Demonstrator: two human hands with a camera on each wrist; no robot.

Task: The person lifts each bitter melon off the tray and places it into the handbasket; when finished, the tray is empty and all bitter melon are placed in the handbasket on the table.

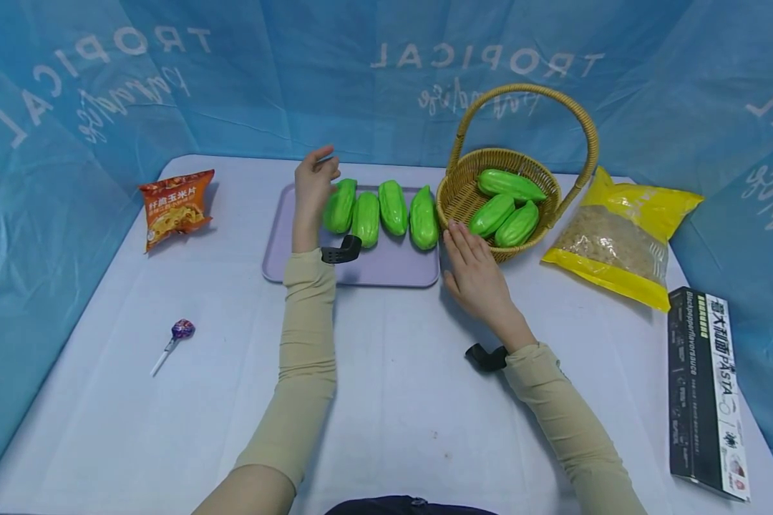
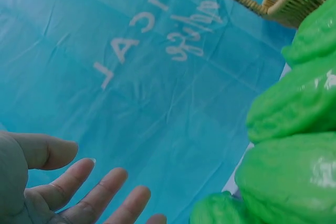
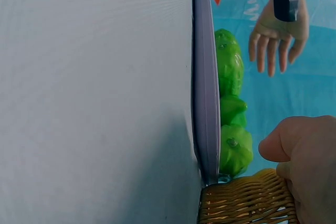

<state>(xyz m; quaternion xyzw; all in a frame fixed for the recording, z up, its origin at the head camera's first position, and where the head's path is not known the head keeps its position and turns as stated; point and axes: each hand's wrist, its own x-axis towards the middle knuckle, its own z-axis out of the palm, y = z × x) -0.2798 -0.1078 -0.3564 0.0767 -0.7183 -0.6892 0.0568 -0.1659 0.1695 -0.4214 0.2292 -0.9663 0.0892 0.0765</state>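
A left hand [image 1: 314,184], fingers loosely spread and empty, rises near four green gourds [image 1: 393,207] on a lilac tray [image 1: 386,273]; the right hand [image 1: 479,279] rests extended fingers against a wicker basket [image 1: 459,189] holding three more. Tray-to-basket sorting appears underway, direction unclear; the next move likely calls for gripping a gourd.

- You have a white table [image 1: 393,372] beneath your left hand [image 1: 315,179] and right hand [image 1: 479,275].
- Between those hands, a lilac tray [image 1: 386,270] lies flat.
- A wicker basket [image 1: 461,197] stands touching your right hand.
- Farther right of it: a yellow bag [image 1: 625,236], then, nearer you, a long box [image 1: 708,393].
- Left of your left hand: an orange packet [image 1: 177,207] and, nearer you, a lollipop [image 1: 182,330].
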